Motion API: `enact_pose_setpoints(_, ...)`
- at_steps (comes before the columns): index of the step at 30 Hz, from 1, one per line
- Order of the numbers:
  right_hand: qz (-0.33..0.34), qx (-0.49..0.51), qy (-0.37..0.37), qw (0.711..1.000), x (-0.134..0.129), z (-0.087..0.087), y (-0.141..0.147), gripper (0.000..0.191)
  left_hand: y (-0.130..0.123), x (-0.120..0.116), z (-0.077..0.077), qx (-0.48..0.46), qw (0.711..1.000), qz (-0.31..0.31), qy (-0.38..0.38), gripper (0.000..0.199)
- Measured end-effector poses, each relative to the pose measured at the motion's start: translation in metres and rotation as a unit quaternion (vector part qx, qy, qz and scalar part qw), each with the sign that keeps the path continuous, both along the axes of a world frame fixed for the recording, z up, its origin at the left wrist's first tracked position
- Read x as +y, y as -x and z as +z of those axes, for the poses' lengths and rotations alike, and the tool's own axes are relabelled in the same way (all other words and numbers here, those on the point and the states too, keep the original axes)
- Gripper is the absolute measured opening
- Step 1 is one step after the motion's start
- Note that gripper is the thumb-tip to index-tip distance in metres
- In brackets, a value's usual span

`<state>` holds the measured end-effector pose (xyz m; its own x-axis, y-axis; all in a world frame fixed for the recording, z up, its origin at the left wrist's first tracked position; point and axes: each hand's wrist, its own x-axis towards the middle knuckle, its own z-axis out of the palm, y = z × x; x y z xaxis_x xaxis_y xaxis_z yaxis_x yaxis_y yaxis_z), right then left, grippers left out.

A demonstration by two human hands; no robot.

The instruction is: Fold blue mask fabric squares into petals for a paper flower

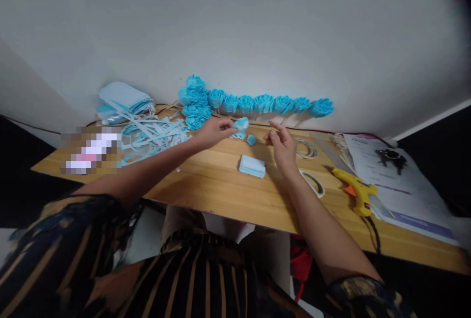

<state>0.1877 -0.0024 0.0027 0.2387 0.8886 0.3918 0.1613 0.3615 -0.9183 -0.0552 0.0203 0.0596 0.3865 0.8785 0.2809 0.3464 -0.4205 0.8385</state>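
Thumb and fingers of my left hand (pixel 215 131) pinch a small curved blue petal (pixel 241 123) above the table's far half. Just below and to the right of it, a loose blue petal (pixel 251 140) lies on the wood. My right hand (pixel 281 145) is raised beside these petals, its index finger stretched out and the others partly bent; I see nothing in it. Between my forearms sits a neat stack of pale blue cut pieces (pixel 252 166). Behind my hands, several blue flowers (pixel 263 103) on thin sticks line the wall.
At left are a heap of blue-white strips (pixel 156 134), a pile of pale blue sheets (pixel 125 96) and a blurred-out object (pixel 91 151). Rightward lie a tape roll (pixel 314 184), a pale coil (pixel 307 149), a yellow glue gun (pixel 355 189), papers (pixel 405 193) and keys (pixel 392 157).
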Motion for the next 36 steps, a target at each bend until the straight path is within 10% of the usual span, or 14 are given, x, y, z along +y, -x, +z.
enact_pose_setpoints(7,-0.005,-0.022,0.002,1.000,0.005,-0.001,-0.004,0.040,0.044,-0.007,0.004,0.013,0.996,0.086,0.026,0.026)
enact_pose_setpoints(16,0.004,-0.034,0.022,0.999,0.009,-0.003,-0.009,0.054,0.021,-0.010,-0.024,0.062,0.992,0.088,0.072,0.022)
enact_pose_setpoints(26,0.213,-0.006,0.061,0.975,0.003,-0.005,0.010,0.065,-0.019,-0.006,-0.035,0.026,0.998,-0.004,0.055,0.025)
enact_pose_setpoints(36,0.033,-0.113,0.079,0.990,0.022,-0.007,-0.033,0.060,-0.042,0.015,-0.054,-0.013,0.995,0.011,0.100,0.031)
